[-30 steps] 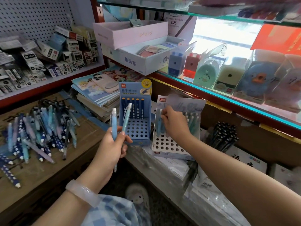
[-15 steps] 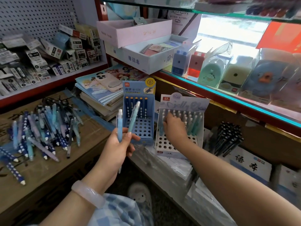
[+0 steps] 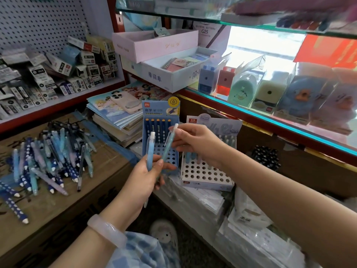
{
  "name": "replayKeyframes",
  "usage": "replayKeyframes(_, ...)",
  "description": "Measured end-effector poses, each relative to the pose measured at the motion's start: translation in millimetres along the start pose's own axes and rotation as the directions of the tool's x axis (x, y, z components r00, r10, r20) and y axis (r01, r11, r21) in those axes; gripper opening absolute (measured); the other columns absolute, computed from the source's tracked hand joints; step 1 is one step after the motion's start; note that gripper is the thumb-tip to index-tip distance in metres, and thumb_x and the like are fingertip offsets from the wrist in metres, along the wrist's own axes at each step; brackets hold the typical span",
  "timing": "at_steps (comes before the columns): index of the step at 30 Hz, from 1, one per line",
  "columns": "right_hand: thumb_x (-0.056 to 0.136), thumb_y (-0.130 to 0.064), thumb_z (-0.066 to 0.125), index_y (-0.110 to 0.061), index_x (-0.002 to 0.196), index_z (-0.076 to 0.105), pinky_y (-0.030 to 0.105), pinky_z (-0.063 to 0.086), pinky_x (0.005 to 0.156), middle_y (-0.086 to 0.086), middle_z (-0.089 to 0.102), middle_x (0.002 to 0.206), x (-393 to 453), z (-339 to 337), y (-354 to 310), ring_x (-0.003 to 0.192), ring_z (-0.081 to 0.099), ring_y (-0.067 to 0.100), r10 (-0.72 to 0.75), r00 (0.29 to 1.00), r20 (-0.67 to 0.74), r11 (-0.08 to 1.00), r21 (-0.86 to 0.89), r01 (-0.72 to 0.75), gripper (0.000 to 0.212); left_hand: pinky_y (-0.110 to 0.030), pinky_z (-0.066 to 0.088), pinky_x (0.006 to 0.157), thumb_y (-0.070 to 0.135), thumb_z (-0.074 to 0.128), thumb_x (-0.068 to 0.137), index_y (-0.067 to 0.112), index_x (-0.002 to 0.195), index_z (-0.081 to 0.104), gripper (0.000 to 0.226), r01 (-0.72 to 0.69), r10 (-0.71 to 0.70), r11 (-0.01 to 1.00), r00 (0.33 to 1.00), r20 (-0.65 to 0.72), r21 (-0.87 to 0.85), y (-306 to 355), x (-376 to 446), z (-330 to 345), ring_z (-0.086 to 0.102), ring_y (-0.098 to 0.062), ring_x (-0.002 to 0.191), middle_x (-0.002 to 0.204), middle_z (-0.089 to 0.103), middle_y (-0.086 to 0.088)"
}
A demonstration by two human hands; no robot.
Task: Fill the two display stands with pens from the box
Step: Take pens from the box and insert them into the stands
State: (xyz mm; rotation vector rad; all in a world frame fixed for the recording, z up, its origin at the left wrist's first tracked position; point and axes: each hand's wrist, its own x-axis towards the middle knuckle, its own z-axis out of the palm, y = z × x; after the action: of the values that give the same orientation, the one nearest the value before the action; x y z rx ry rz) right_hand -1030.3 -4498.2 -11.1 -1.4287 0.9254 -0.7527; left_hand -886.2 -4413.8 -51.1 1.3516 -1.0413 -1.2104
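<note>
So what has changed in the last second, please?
The right hand left the white stand and came across to pinch the teal pen in the left hand. The left hand still holds both pens; the blue stand is unchanged.

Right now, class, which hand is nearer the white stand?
Right. The right hand hovers at the white stand's upper left; the left hand sits further left, before the blue stand.

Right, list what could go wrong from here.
1. Both hands are on the teal pen: the right hand pinches its top while the left hand holds its lower end, so a fumbled handover could drop it to the floor.
2. The left hand also grips a blue pen, which may slip.
3. The white stand sits on plastic-wrapped stacks, so pushing pens in might shift it.
</note>
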Motion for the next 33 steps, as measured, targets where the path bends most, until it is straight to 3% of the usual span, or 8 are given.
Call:
replayKeyframes(5, 0.097, -0.008, 0.046, -0.011, 0.120, 0.056, 0.017, 0.054, 0.068, 0.007, 0.068, 0.105, -1.2, -15.5, -5.3, 0.082, 0.063, 0.009, 0.015, 0.986, 0.164, 0.978, 0.203, -0.049, 0.025, -0.015, 0.030, 0.032, 0.015, 0.038, 0.098, 0.001, 0.103, 0.051, 0.020, 0.148, -0.118, 0.942, 0.987, 0.113, -0.303, 13.3, -0.2, 5.1, 0.038, -0.006, 0.035, 0.064, 0.066, -0.009)
replayKeyframes(9, 0.093, -0.008, 0.052, -0.008, 0.102, 0.058, 0.014, 0.053, 0.065, 0.003, 0.065, 0.087, -3.1, -26.1, -7.6, 0.072, 0.063, 0.006, -0.018, 0.994, 0.107, 0.980, 0.200, -0.004, 0.011, -0.017, 0.038, 0.035, 0.016, 0.039, 0.098, 0.004, 0.094, 0.057, 0.022, 0.184, -0.155, 0.945, 0.980, 0.125, -0.271, 19.9, 2.9, 10.2, 0.046, -0.008, 0.039, 0.066, 0.066, -0.007)
replayKeyframes(13, 0.089, -0.010, 0.058, -0.008, 0.094, 0.061, 0.016, 0.054, 0.065, 0.001, 0.068, 0.077, -7.2, -42.7, -15.6, 0.067, 0.066, 0.006, -0.028, 0.993, -0.118, 1.000, -0.011, 0.027, 0.006, -0.024, 0.051, 0.054, 0.021, 0.041, 0.098, 0.012, 0.088, 0.059, 0.022, 0.160, -0.160, 0.987, 0.987, -0.001, -0.013, 14.0, 6.4, 15.0, 0.062, -0.015, 0.067, 0.086, 0.067, -0.007)
replayKeyframes(16, 0.088, -0.015, 0.061, -0.011, 0.090, 0.061, 0.020, 0.057, 0.066, 0.005, 0.069, 0.082, -11.0, -67.4, -18.2, 0.067, 0.068, 0.008, -0.093, 0.950, -0.299, 0.955, -0.295, 0.001, 0.005, -0.018, 0.041, 0.041, 0.026, 0.041, 0.098, 0.012, 0.084, 0.056, 0.025, 0.150, -0.144, 0.983, 0.988, -0.064, 0.107, 8.0, 7.1, 16.6, 0.052, -0.010, 0.046, 0.070, 0.058, -0.005)
replayKeyframes(18, 0.088, -0.017, 0.062, -0.015, 0.085, 0.058, 0.024, 0.058, 0.067, 0.007, 0.069, 0.082, -14.6, -85.2, -15.1, 0.070, 0.069, 0.013, -0.142, 0.930, -0.340, 0.892, -0.452, -0.029, 0.005, -0.015, 0.029, 0.032, 0.027, 0.041, 0.098, 0.012, 0.082, 0.054, 0.026, 0.169, -0.160, 0.977, 0.984, -0.072, 0.129, 6.0, 7.7, 19.5, 0.036, -0.005, 0.031, 0.056, 0.045, -0.003)
replayKeyframes(21, 0.090, -0.019, 0.060, -0.022, 0.083, 0.054, 0.027, 0.058, 0.069, 0.003, 0.067, 0.084, -21.4, -107.7, -1.2, 0.072, 0.068, 0.012, -0.156, 0.910, -0.383, 0.777, -0.616, -0.127, 0.010, -0.014, 0.023, 0.028, 0.023, 0.045, 0.097, 0.012, 0.084, 0.051, 0.018, 0.199, -0.190, 0.974, 0.978, -0.085, 0.107, 4.3, 10.7, 26.2, 0.031, -0.003, 0.027, 0.053, 0.038, -0.001)
replayKeyframes(26, 0.092, -0.016, 0.057, -0.025, 0.083, 0.050, 0.031, 0.054, 0.077, -0.004, 0.061, 0.086, -28.5, -114.7, 35.2, 0.082, 0.063, 0.011, -0.131, 0.869, -0.477, 0.714, -0.653, -0.251, 0.014, -0.016, 0.024, 0.030, 0.021, 0.051, 0.094, 0.017, 0.085, 0.047, 0.011, 0.222, -0.206, 0.966, 0.970, -0.128, 0.128, 0.6, 13.6, 32.7, 0.032, -0.010, 0.040, 0.058, 0.039, -0.002)
replayKeyframes(33, 0.095, -0.016, 0.053, -0.019, 0.093, 0.050, 0.033, 0.054, 0.079, -0.003, 0.057, 0.088, -24.7, -105.7, 58.7, 0.088, 0.062, 0.017, -0.123, 0.839, -0.531, 0.726, -0.624, -0.289, 0.004, -0.016, 0.024, 0.030, 0.018, 0.049, 0.095, 0.015, 0.082, 0.047, 0.013, 0.206, -0.202, 0.978, 0.975, -0.090, 0.037, -0.4, 9.2, 28.9, 0.032, -0.005, 0.030, 0.055, 0.039, 0.000)
